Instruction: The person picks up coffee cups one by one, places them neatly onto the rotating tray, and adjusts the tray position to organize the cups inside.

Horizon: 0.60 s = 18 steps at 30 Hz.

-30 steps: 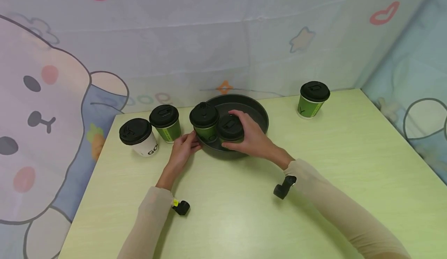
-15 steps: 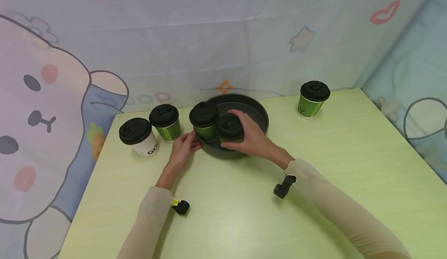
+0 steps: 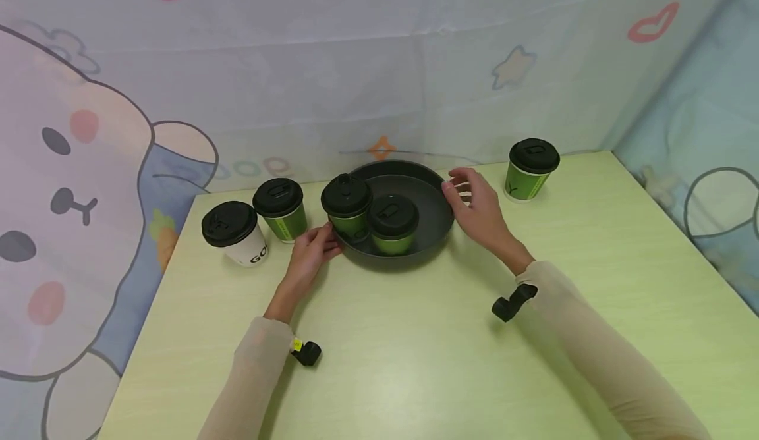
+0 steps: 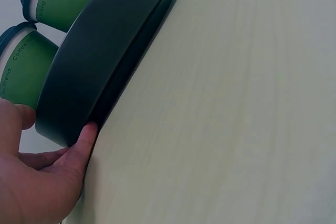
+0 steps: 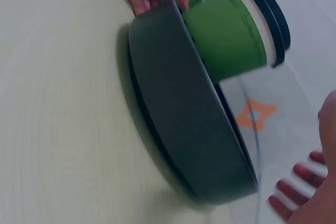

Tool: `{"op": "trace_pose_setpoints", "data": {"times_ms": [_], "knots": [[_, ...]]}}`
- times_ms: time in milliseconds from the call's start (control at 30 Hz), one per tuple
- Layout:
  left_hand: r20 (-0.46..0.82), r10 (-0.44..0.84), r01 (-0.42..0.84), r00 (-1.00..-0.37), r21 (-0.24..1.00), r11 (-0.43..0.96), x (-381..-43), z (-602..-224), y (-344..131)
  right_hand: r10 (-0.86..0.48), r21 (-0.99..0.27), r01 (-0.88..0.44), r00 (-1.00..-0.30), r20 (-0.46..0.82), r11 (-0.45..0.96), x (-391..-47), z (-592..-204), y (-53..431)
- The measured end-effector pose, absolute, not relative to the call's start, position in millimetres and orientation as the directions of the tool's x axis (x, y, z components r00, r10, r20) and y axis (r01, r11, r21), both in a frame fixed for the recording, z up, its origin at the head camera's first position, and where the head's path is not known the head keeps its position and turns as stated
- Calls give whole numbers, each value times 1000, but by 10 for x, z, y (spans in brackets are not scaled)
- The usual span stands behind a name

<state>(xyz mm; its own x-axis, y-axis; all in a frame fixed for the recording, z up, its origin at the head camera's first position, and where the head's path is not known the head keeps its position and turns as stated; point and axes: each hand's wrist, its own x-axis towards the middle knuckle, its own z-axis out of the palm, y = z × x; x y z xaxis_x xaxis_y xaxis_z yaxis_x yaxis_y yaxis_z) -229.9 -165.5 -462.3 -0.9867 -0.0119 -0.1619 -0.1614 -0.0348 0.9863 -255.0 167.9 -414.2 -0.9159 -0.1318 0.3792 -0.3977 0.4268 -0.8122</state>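
A round dark grey pan (image 3: pixel 435 213) stands on the table with two lidded green paper coffee cups inside. One coffee cup (image 3: pixel 346 206) is at its left, the other coffee cup (image 3: pixel 393 226) toward its front. My left hand (image 4: pixel 47 169) grips the pan's left side, thumb at the rim and fingers low on the outer wall. At the opposite side is my right hand (image 3: pixel 477 206), holding nothing, its fingers spread and slightly bent. In the right wrist view a gap shows between these fingers and the pan wall.
Left of the pan stand a green lidded cup (image 3: pixel 281 211) and a white lidded cup (image 3: pixel 237 232), close together. Another green lidded cup (image 3: pixel 530 170) stands at the back right, beyond my right hand. A printed cloth (image 3: pixel 356 84) hangs behind the table (image 3: pixel 385 348).
My right hand has let go of the front coffee cup in the pan and moved right to the pan's right side. My left hand has stayed at the pan's left edge.
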Motion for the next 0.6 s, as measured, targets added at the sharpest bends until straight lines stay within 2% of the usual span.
{"op": "trace_pose_setpoints", "data": {"times_ms": [100, 167, 300, 433, 600], "knots": [[-160, -10, -160, -987, 986, -36, -2291, -4612, -1672, -79, -837, -208, -978, 195, 507, -2572, -4206, 1785], [-163, -12, -163, -987, 986, -36, -2283, -4605, -1670, -78, -851, -98, -995, 67, 516, -2577, -4258, 1833], [-172, -21, -172, -985, 985, -26, -2277, -4594, -1687, -150, -933, 69, -980, -130, 353, -2611, -4347, 1841], [-176, -14, -175, -984, 984, -24, -2288, -4591, -1692, -220, -971, 170, -954, -204, 166, -2656, -4414, 1821], [-175, -10, -175, -984, 984, -32, -2295, -4604, -1663, -249, -975, 212, -943, -222, 68, -2675, -4464, 1850]]}}
